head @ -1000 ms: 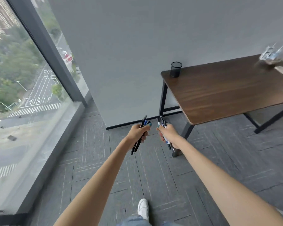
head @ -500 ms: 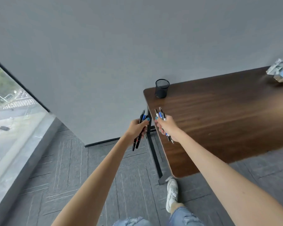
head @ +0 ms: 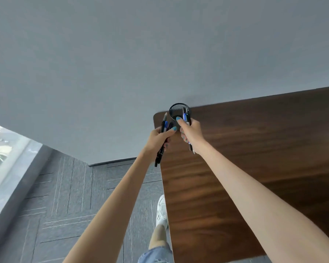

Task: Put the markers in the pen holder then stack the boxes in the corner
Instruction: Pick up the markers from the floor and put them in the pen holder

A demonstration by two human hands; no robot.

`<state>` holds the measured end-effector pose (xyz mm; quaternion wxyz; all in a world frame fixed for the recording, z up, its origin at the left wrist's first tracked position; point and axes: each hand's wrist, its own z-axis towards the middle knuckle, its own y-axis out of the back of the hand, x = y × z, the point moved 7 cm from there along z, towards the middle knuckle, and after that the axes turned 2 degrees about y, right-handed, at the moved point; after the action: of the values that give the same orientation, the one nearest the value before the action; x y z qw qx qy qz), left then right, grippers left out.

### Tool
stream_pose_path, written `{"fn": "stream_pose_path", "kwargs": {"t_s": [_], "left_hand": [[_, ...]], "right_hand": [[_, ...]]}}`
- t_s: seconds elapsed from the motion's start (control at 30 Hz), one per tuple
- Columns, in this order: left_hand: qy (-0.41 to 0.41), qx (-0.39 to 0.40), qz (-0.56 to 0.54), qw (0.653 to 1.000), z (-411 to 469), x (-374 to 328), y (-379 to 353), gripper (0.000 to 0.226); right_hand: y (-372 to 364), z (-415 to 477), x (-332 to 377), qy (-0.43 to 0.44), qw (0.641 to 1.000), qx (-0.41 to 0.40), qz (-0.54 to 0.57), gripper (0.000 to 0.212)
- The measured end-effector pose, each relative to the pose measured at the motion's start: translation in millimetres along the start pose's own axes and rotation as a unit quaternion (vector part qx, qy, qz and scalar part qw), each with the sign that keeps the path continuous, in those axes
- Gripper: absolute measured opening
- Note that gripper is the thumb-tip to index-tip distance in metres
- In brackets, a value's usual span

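Head view. The left hand (head: pixel 160 136) was wrapped around a bundle of markers (head: pixel 164 126). Their long axis ran from 7 to 1 o'clock, with the upper ends toward the wall. The right hand (head: pixel 191 132) gripped a second bundle (head: pixel 186 117) lying nearly along 12–6, its upper ends overlapping the pen holder (head: pixel 176 109) in the frame. The holder stood at the bench (head: pixel 254 149) corner, at 11 o'clock of the right hand.

Probable hazards: a bundle released together could catch the narrow rim and scatter, or it could knock the light holder off the nearby bench edge.
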<state>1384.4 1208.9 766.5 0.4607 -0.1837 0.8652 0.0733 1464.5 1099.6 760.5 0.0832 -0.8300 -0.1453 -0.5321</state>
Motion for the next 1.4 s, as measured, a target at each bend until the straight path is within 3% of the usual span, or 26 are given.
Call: {"fn": "stream_pose_path", "kwargs": {"t_s": [0.3,0.47,0.57,0.77,0.93,1.1,1.4], "left_hand": [[0.011,-0.031,0.021,0.999,95.8,-22.4,20.0,0.045],[0.012,-0.045,0.002,0.999,119.0,-12.9,30.5,0.041],[0.002,-0.051,-0.004,0.999,125.0,-10.3,33.2,0.039],[-0.007,-0.047,-0.022,0.999,128.0,-6.9,32.4,0.042],[-0.025,-0.097,0.002,0.995,129.1,-10.1,35.3,0.041],[-0.025,-0.12,-0.016,0.992,127.4,-13.5,26.9,0.042],[-0.098,-0.146,-0.079,0.981,130.1,-54.5,-5.6,0.049]], "right_hand": [[-22.6,107.2,25.6,0.029,0.997,-0.049,0.055,0.042],[-11.7,135.9,23.2,0.078,0.977,-0.182,0.078,0.038],[-7.9,146.9,21.0,0.088,0.968,-0.213,0.099,0.04],[-12.5,149.1,10.9,0.109,0.976,-0.172,0.084,0.027],[-10.6,148.5,5.2,0.127,0.986,-0.109,0.007,0.044],[-1.6,140.5,11.5,0.152,0.984,-0.087,-0.043,0.01],[14.6,134.9,0.1,0.126,0.989,-0.031,-0.063,0.033]]}}
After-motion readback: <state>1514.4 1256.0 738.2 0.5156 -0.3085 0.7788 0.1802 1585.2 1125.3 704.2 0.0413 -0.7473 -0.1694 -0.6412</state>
